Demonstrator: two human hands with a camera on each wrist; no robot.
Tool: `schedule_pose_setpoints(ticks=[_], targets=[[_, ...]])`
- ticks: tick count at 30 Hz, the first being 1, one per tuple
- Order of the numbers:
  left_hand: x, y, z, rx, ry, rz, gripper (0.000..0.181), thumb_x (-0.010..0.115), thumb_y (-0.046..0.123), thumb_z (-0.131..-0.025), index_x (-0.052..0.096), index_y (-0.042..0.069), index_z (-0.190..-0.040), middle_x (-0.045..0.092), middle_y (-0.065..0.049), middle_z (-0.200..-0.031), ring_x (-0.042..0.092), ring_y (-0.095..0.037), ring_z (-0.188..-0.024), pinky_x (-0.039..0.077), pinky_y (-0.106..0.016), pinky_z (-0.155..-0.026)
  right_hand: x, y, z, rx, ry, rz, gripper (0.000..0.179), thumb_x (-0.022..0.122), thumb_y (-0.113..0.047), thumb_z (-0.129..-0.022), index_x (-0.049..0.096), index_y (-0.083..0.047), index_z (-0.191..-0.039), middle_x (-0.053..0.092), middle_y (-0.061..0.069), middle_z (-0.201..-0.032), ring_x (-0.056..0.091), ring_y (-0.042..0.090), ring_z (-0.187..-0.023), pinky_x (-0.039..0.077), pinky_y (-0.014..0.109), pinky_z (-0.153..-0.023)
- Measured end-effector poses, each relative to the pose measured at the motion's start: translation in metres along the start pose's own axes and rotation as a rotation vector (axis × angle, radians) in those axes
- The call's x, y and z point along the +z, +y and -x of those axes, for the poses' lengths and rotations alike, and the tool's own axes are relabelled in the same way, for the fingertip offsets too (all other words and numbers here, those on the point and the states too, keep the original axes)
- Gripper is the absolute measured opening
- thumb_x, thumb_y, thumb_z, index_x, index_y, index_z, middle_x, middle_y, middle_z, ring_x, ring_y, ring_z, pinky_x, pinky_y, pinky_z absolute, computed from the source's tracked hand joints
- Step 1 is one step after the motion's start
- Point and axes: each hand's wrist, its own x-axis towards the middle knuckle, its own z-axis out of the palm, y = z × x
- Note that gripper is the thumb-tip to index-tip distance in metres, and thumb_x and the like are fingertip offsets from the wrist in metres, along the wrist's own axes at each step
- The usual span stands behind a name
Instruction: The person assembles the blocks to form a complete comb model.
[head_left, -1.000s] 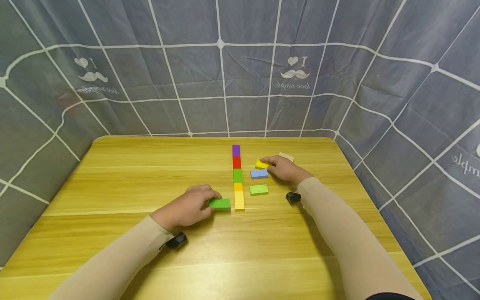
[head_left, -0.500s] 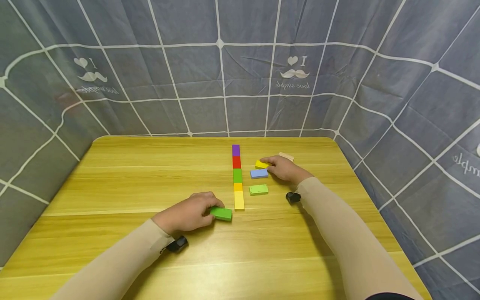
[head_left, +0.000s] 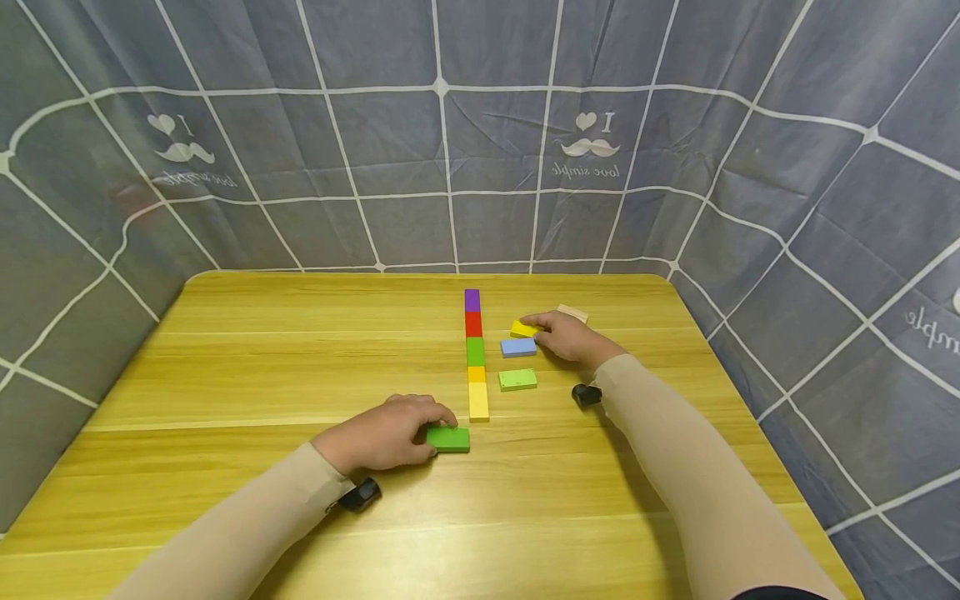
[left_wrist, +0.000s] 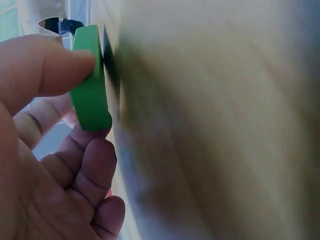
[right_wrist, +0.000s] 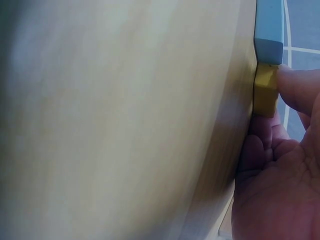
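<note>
My left hand [head_left: 386, 433] pinches a green block [head_left: 450, 440] between thumb and fingers, just below the near end of a row of blocks. In the left wrist view that green block [left_wrist: 90, 85] is close over the wood, and its shadow falls beside it. The row runs away from me: pale yellow block [head_left: 478, 402], orange block [head_left: 476, 374], green block [head_left: 476, 352], red block [head_left: 473, 324], purple block [head_left: 472, 300]. Right of it, my right hand [head_left: 570, 336] grips a yellow block [right_wrist: 266, 92] lying on the table, beside a blue block [right_wrist: 269, 30].
A light green block [head_left: 517, 380] lies right of the row, nearer me than the blue one. Beyond my right hand is a plain wood-coloured block [head_left: 573, 313]. Grey curtains [head_left: 495, 150] with white lines surround the back and sides of the wooden table [head_left: 300, 325].
My left hand has brought its green block toward me and slightly right, from beside the row's near end to below it. The right hand stays on the yellow block.
</note>
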Motion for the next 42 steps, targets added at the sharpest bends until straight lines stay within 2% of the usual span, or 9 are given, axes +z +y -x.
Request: schedule_pose_setpoints(ticks=[9, 15, 21, 29, 36, 42], targets=[[0.0, 0.007, -0.003, 0.052, -0.035, -0.015, 0.048, 0.08, 0.024, -0.092, 0.068, 0.03, -0.138, 0.065, 0.013, -0.105, 0.053, -0.004, -0.088, 0.043, -0.041, -0.097, -0.001, 0.0, 0.001, -0.004, -0.001, -0.009, 0.048, 0.05, -0.014, -0.111, 0.05, -0.016, -0.159, 0.048, 0.016, -0.163, 0.04, 0.037, -0.154, 0.034, 0.055, -0.126], [0.001, 0.012, -0.005, 0.055, -0.068, -0.027, 0.049, 0.079, 0.029, -0.094, 0.067, 0.027, -0.142, 0.065, 0.015, -0.104, 0.055, -0.003, -0.09, 0.043, -0.04, -0.098, 0.0, 0.002, 0.0, -0.008, 0.0, -0.022, 0.047, 0.05, -0.014, -0.111, 0.05, -0.015, -0.158, 0.049, 0.014, -0.163, 0.041, 0.037, -0.154, 0.034, 0.054, -0.126], [0.002, 0.017, -0.008, 0.05, -0.08, -0.039, 0.047, 0.069, 0.018, -0.096, 0.067, 0.021, -0.143, 0.063, 0.012, -0.097, 0.052, -0.006, -0.085, 0.044, -0.038, -0.095, -0.001, 0.001, 0.0, -0.01, 0.001, -0.015, 0.047, 0.05, -0.014, -0.111, 0.05, -0.015, -0.159, 0.048, 0.015, -0.163, 0.041, 0.037, -0.154, 0.035, 0.055, -0.125], [0.005, 0.023, -0.014, 0.066, -0.077, -0.041, 0.051, 0.074, 0.023, -0.096, 0.064, 0.021, -0.145, 0.063, 0.014, -0.098, 0.054, -0.003, -0.084, 0.043, -0.038, -0.093, 0.001, 0.001, 0.0, -0.007, 0.001, -0.023, 0.047, 0.049, -0.014, -0.112, 0.049, -0.015, -0.159, 0.047, 0.016, -0.163, 0.04, 0.038, -0.154, 0.034, 0.055, -0.126], [0.006, 0.027, -0.017, 0.01, -0.055, -0.049, 0.044, 0.069, 0.025, -0.099, 0.066, 0.021, -0.142, 0.062, 0.009, -0.096, 0.051, -0.006, -0.082, 0.042, -0.037, -0.09, 0.002, 0.001, 0.0, -0.001, 0.006, -0.023, 0.047, 0.05, -0.014, -0.111, 0.05, -0.015, -0.158, 0.048, 0.015, -0.163, 0.04, 0.036, -0.154, 0.034, 0.054, -0.126], [0.008, 0.029, -0.021, 0.003, -0.04, -0.049, 0.043, 0.067, 0.026, -0.099, 0.066, 0.022, -0.142, 0.061, 0.009, -0.095, 0.051, -0.005, -0.082, 0.04, -0.036, -0.089, 0.001, 0.0, 0.001, 0.002, 0.01, -0.016, 0.047, 0.05, -0.014, -0.111, 0.05, -0.015, -0.158, 0.048, 0.015, -0.163, 0.04, 0.036, -0.154, 0.034, 0.054, -0.126]])
